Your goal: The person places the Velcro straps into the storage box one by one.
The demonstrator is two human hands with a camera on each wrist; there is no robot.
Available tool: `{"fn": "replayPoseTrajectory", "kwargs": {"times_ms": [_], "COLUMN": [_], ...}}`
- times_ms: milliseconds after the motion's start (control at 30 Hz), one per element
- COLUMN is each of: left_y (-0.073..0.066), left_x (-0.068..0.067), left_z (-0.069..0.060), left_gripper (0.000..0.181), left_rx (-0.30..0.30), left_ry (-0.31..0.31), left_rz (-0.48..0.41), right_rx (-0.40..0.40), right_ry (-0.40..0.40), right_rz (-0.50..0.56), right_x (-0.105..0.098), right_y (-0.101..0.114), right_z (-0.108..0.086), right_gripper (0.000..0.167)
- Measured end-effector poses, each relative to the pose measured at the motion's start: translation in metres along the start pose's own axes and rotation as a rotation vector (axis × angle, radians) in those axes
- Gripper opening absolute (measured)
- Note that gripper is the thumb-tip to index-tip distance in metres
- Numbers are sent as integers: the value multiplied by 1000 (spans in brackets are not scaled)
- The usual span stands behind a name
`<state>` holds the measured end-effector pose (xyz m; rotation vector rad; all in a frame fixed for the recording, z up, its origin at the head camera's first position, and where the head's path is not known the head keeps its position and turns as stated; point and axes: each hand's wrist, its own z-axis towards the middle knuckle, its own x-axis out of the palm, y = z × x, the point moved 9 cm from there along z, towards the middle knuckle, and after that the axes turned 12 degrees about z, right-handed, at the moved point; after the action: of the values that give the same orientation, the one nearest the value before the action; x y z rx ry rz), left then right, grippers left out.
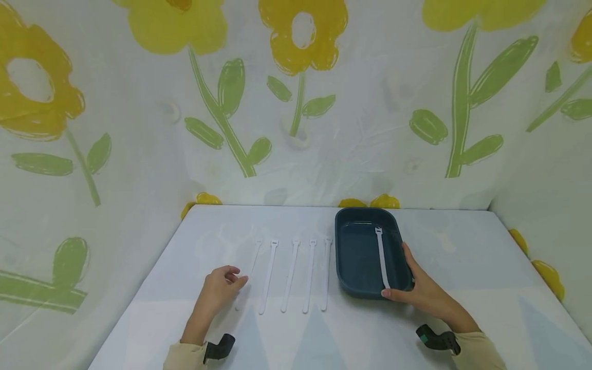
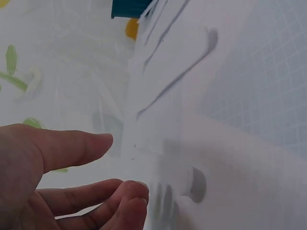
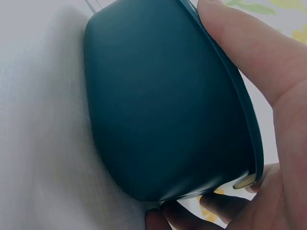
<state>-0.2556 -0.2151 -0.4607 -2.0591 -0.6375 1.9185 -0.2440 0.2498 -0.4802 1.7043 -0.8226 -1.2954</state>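
Five white straps (image 1: pixel 268 277) with slotted heads lie side by side on the white table (image 1: pixel 185 246), their heads toward the far edge and their rounded tails toward me. The leftmost strap (image 1: pixel 254 261) is slightly apart from the rest and looks faint against the tabletop. My left grip (image 1: pixel 221 288) is just beside it, fingers loosely bent, the thumb parted from the fingertips with nothing between them; I cannot tell whether the thumb touches that strap.

To the right of the row stands a dark teal tray (image 1: pixel 361 257) with rounded corners. My right grip (image 1: pixel 423 293) holds it at its near right corner, the thumb over the rim and the other fingers round the outside. Inside the tray lies one more white strap (image 1: pixel 382 257), nearly lengthwise, its head toward the far end and its tail near my thumb.

I wear beige sleeves (image 1: pixel 478 352), with a black device (image 1: pixel 221 347) at each wrist. Behind the table hangs a pale backdrop (image 1: pixel 370 128) printed with yellow flowers and green leaves.
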Motion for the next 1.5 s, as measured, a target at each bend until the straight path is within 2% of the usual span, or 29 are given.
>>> {"fn": "replayPoseTrajectory", "kwargs": {"times_ms": [367,600,833,1200,1500], "left_y": [1,-2,-5,-8,-6], "left_x": [14,15,16,14,15], "left_z": [-4,-5,-2,-5,-7], "left_gripper": [38,35,32,31,36], "left_rx": [10,21,19,24,-3], "left_ry": [48,31,42,34,62], "left_rz": [70,86,91,79,70], "right_rx": [12,4,-16,-25,-5], "right_ry": [7,4,1,0,-1], "right_rz": [-23,-21,-10,-8,-23], "right_x": [2,2,-2,-1,0], "right_y": [-3,-3,0,2,1], "right_z": [-3,-3,-2,-1,-1], "right_gripper": [129,128,128,127,128]}}
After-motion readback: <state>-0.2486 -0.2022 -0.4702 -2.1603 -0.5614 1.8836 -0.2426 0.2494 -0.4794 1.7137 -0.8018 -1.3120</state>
